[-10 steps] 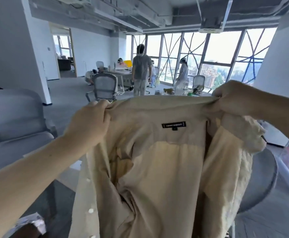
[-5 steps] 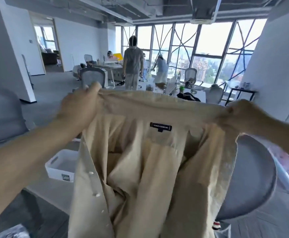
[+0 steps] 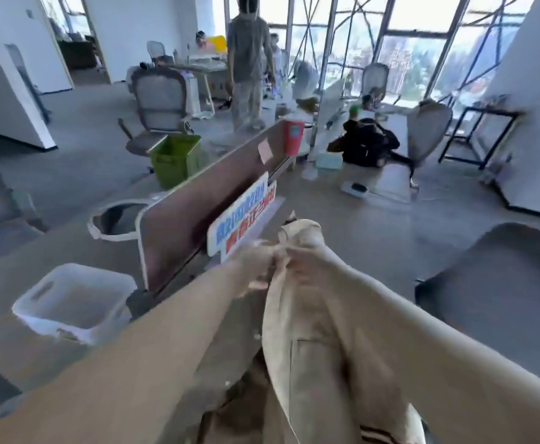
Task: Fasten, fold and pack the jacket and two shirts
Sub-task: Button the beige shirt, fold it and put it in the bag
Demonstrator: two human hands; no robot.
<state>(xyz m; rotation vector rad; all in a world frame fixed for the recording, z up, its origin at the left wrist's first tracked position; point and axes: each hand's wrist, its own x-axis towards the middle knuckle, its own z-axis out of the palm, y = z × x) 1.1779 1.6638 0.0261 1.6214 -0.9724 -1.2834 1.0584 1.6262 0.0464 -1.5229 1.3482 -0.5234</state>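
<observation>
The left hand (image 3: 256, 264) is pinching the collar end of a cream cotton button-up shirt (image 3: 320, 363), which is hanging from the two meeting hands above the near part of the grey table (image 3: 374, 225). The right hand (image 3: 299, 267) is meeting it at the same spot, its fingers too blurred and cloth-covered to tell their grip. Fastening seems to be just starting, so the next move is calling for both front edges lined up at the neck and the top button worked through its hole.

Two hands (image 3: 256, 267) (image 3: 299, 265), one shirt (image 3: 310, 363), one white bin (image 3: 47, 325).
</observation>
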